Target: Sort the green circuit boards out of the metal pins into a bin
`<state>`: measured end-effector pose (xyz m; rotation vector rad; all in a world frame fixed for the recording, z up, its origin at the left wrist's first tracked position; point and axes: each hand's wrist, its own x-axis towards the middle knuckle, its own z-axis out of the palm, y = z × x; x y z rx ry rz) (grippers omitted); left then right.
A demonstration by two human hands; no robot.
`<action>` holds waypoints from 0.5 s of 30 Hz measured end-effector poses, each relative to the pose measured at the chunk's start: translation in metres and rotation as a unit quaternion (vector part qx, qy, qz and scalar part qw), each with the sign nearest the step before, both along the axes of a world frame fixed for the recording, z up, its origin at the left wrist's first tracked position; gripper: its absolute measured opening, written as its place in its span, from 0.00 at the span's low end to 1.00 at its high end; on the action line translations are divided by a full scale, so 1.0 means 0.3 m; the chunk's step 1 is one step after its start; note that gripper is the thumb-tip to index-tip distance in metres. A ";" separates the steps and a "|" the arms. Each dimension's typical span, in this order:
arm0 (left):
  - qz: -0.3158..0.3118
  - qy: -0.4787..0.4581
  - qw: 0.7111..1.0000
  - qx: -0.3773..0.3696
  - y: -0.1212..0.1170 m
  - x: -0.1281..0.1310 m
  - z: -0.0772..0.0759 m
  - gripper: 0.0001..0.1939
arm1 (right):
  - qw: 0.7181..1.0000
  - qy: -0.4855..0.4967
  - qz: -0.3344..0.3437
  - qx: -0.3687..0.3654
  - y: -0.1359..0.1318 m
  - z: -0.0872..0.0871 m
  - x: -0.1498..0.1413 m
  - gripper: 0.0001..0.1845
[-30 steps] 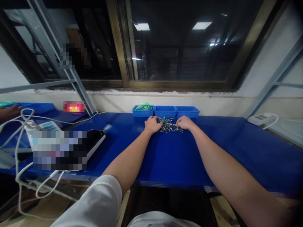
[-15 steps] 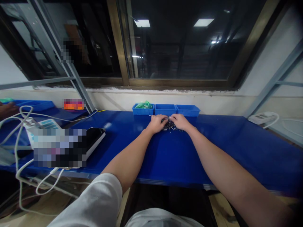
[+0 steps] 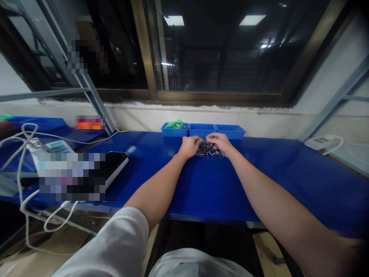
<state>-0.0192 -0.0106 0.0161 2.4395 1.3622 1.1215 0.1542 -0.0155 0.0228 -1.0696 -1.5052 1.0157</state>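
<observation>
A pile of small, thin, dark and silvery metal pieces that look like screws (image 3: 211, 151) lies on the blue table, just in front of three blue bins. At the pile's left side is my left hand (image 3: 190, 147), its fingers curled in toward the middle. My right hand (image 3: 220, 144) comes in from the other side with thumb and fingers pinched together. The fingertips of both hands nearly meet over the pile's far edge. Whatever sits between them is too small to make out.
Along the wall, the left blue bin (image 3: 175, 130) holds a green plastic bag (image 3: 176, 124); beside it stand a middle bin (image 3: 202, 129) and a right bin (image 3: 230, 131). A partly blurred dark-topped device (image 3: 117, 163) and white cables (image 3: 20, 154) are at left. A white box (image 3: 319, 142) lies far right.
My hands have drawn slightly apart and toward the pile's far edge, so more of the metal pieces show between and below them. The camera view has shifted a little.
</observation>
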 end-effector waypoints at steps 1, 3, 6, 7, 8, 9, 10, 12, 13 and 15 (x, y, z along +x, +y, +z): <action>0.003 0.003 1.000 -0.003 -0.002 0.001 0.003 0.13 | 1.000 0.022 0.006 -0.013 -0.002 0.004 0.000 0.13; 0.006 0.011 1.000 -0.008 -0.006 0.003 0.008 0.14 | 0.998 0.055 0.017 -0.032 -0.006 0.007 0.000 0.13; 0.006 0.016 1.000 -0.006 -0.012 0.004 0.013 0.16 | 0.994 0.090 0.033 -0.042 -0.006 0.004 0.000 0.13; 0.005 0.018 1.000 -0.004 -0.014 0.004 0.013 0.16 | 0.993 0.099 0.038 -0.043 -0.004 0.002 0.000 0.13; 0.005 0.021 1.000 -0.004 -0.015 0.004 0.014 0.17 | 0.993 0.105 0.038 -0.042 -0.001 0.000 0.001 0.13; 0.007 0.022 1.000 -0.005 -0.016 0.004 0.014 0.19 | 0.993 0.110 0.028 -0.036 0.002 -0.002 0.002 0.13; 0.011 0.021 1.000 -0.005 -0.017 0.002 0.014 0.20 | 0.993 0.110 0.010 -0.029 0.006 -0.004 0.004 0.14; 0.032 0.006 0.999 -0.002 -0.014 -0.002 0.012 0.22 | 0.994 0.100 -0.043 -0.012 0.014 -0.007 0.011 0.15; 0.048 -0.005 0.999 -0.001 -0.012 -0.005 0.011 0.22 | 0.993 0.091 -0.076 -0.004 0.018 -0.008 0.017 0.16; 0.087 -0.023 0.996 -0.004 -0.004 -0.013 0.008 0.21 | 0.986 0.074 -0.151 0.014 0.028 -0.009 0.033 0.18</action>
